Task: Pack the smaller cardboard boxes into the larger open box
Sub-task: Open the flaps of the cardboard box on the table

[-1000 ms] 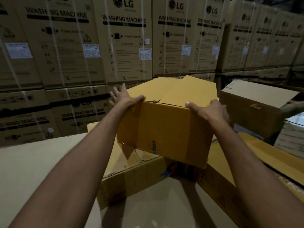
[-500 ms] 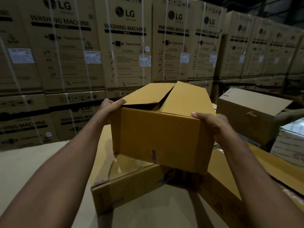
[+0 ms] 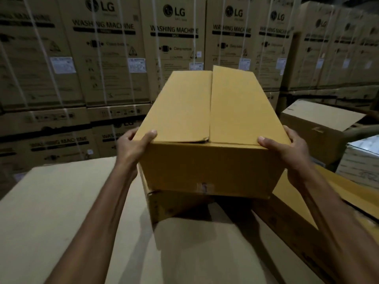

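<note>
Gripping a closed yellow cardboard box (image 3: 205, 124) from both sides, my left hand (image 3: 133, 148) and right hand (image 3: 287, 152) were clamped on its near upper corners. Each thumb lay flat on the top face while the fingers curled round the side walls. The hands were set wide apart, the full width of the box between them.

The box was held level in front of me at the middle of the view. Its two top flaps were folded shut and met along a centre seam, with the right flap standing slightly proud at the far end. A small patch of tape (image 3: 205, 186) sat on the lower edge of the near face.

Directly under it lay a second yellow box (image 3: 174, 208), its near left corner jutting out below. I could not tell whether the two were touching.

Both stood over a worktop (image 3: 61, 212) of pale flat cardboard, which spread broadly to the left and toward me. On the right a long yellow cardboard panel (image 3: 303, 228) ran diagonally below my right forearm, closing that side in.

Farther right sat a brown carton (image 3: 313, 128) and, beside it, a white printed carton (image 3: 361, 160). A wall of strapped LG washing machine cartons (image 3: 174, 48) filled the background.
</note>
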Available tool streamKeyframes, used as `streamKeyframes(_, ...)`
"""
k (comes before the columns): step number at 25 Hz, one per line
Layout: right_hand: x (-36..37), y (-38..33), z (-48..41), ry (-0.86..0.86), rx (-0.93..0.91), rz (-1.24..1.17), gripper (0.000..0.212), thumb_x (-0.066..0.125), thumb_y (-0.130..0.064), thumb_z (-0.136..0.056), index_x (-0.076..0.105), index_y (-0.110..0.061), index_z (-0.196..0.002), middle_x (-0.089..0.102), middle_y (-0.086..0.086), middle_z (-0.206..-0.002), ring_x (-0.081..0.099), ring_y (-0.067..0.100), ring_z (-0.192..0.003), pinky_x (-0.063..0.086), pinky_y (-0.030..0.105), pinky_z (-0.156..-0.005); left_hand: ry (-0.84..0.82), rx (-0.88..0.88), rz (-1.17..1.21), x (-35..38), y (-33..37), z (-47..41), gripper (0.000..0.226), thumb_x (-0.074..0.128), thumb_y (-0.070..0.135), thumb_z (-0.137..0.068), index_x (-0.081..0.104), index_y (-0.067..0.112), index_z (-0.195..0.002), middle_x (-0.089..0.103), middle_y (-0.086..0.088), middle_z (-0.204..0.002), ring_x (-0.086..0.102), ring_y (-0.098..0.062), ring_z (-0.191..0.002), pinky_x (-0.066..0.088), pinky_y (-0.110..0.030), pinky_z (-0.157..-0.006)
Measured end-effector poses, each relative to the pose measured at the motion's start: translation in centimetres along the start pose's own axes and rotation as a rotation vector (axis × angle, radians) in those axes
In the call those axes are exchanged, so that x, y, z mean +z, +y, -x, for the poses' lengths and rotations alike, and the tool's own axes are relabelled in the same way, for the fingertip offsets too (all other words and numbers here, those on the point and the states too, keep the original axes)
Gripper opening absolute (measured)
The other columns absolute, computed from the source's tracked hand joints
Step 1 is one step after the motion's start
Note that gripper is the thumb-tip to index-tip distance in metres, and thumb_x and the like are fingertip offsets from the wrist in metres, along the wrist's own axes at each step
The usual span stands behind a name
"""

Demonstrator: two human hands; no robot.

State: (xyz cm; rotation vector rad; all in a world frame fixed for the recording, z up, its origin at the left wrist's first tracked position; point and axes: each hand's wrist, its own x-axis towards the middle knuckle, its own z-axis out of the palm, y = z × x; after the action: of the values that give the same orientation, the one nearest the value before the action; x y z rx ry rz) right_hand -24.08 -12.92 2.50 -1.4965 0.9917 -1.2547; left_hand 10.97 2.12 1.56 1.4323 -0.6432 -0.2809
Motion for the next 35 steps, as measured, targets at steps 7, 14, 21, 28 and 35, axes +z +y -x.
streamKeyframes(7,2.6,-5.3,11.3,-0.113,-0.220,0.054,0.107,0.090,-0.039,-0.071,0.030,-0.034,-0.159,0.044,-0.009,-0.135,0.051,0.010,-0.114,0.048,0.029,-0.085,0.089,0.073,0.063,-12.5,2.0,9.8,0.074,0.082,0.049,-0.079,0.042,0.021,-0.134,0.054,-0.003,-0.130,0.059,-0.017,-0.109,0.052,-0.033,-0.082)
streamKeyframes(14,5.9,-7.3,23.6,-0.236,-0.187,-0.090,0.115,0.094,-0.051,-0.061,0.031,-0.043,-0.157,0.048,-0.010,-0.137,0.054,0.022,-0.124,0.055,0.053,-0.099,0.242,0.288,0.004,-25.7,5.2,20.4,0.064,0.084,0.038,-0.079,0.051,0.040,-0.134,0.049,0.017,-0.127,0.051,0.003,-0.107,0.048,-0.026,-0.079)
streamKeyframes(21,8.4,-7.0,33.7,-0.409,-0.159,-0.154,0.103,0.085,-0.045,-0.066,0.037,-0.031,-0.156,0.054,-0.012,-0.127,0.054,0.009,-0.112,0.051,0.032,-0.084,0.396,0.259,-0.051,-35.8,7.1,32.3,0.045,0.085,0.031,-0.079,0.070,0.033,-0.121,0.060,0.015,-0.124,0.055,0.006,-0.107,0.052,-0.027,-0.078)
streamKeyframes(28,9.3,-4.8,41.7,-0.527,-0.055,-0.159,0.096,0.088,-0.034,-0.077,0.037,-0.022,-0.157,0.047,-0.007,-0.129,0.049,0.014,-0.112,0.043,0.022,-0.073,0.481,0.104,-0.152,-42.8,5.7,42.8,0.021,0.086,0.025,-0.080,0.079,0.021,-0.098,0.074,0.014,-0.098,0.063,0.017,-0.081,0.047,-0.025,-0.072)
streamKeyframes(35,9.0,-3.2,48.3,-0.544,0.021,-0.156,0.096,0.088,-0.034,-0.077,0.037,-0.018,-0.157,0.048,-0.006,-0.128,0.049,0.017,-0.117,0.044,0.034,-0.089,0.455,-0.020,-0.174,-47.3,3.4,47.4,0.019,0.085,0.029,-0.080,0.072,0.017,-0.087,0.068,0.008,-0.100,0.058,-0.005,-0.095,0.044,-0.031,-0.075)
